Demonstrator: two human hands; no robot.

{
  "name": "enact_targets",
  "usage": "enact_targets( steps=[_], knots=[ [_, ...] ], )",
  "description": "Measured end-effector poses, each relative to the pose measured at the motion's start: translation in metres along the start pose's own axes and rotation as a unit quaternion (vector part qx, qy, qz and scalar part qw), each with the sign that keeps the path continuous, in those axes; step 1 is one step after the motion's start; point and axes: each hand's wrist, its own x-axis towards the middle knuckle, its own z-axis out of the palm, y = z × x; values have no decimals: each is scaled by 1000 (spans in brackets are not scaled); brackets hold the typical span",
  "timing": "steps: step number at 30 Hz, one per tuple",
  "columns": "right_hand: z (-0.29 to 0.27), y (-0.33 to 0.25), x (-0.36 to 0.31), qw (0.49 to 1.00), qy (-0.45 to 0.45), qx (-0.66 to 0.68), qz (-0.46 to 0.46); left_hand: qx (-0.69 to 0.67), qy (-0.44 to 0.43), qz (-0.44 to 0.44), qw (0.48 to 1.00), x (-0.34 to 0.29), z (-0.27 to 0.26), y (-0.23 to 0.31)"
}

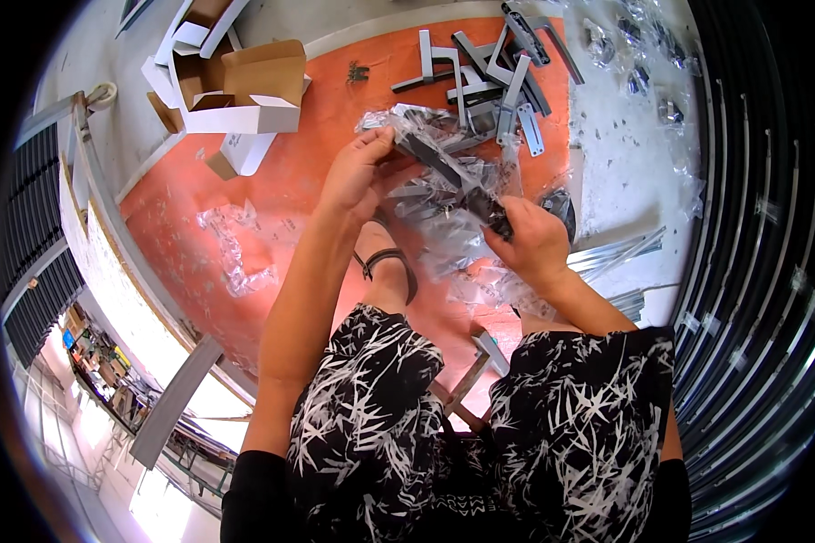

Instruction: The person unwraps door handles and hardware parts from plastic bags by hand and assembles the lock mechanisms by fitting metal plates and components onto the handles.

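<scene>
A dark grey lever handle [436, 161], partly covered by clear plastic wrap, is held slantwise between my two hands. At its upper left end, my left hand [358, 167] is closed, pinching the wrap and the handle's end. My right hand [536, 240] grips the lower right end, its fingers curled round it. Just beyond lies a pile of grey lever handles [462, 86], some dark and some lighter. A pale plate with holes [530, 129] rests at the pile's near side. Below the held handle, crumpled clear plastic bags [448, 231] cover part of the orange sheet.
An opened white cardboard box [276, 118] with brown insides stands on the orange sheet [177, 190] at far left. Long dark profiles [743, 271] stretch along the right. More plastic-wrapped parts [638, 77] lie at far right. Silver strips [616, 253] are near my right forearm.
</scene>
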Motion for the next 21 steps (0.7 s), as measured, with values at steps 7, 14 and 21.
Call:
enact_targets(
  steps=[7, 14, 21],
  knots=[
    [3, 4, -7, 998, 21, 59, 32, -45, -42, -14, 998, -9, 13, -10],
    [0, -2, -4, 998, 9, 61, -9, -74, 4, 16, 997, -2, 8, -6],
    [4, 4, -6, 997, 4, 71, -17, -37, -70, 18, 997, -6, 6, -1]
  ],
)
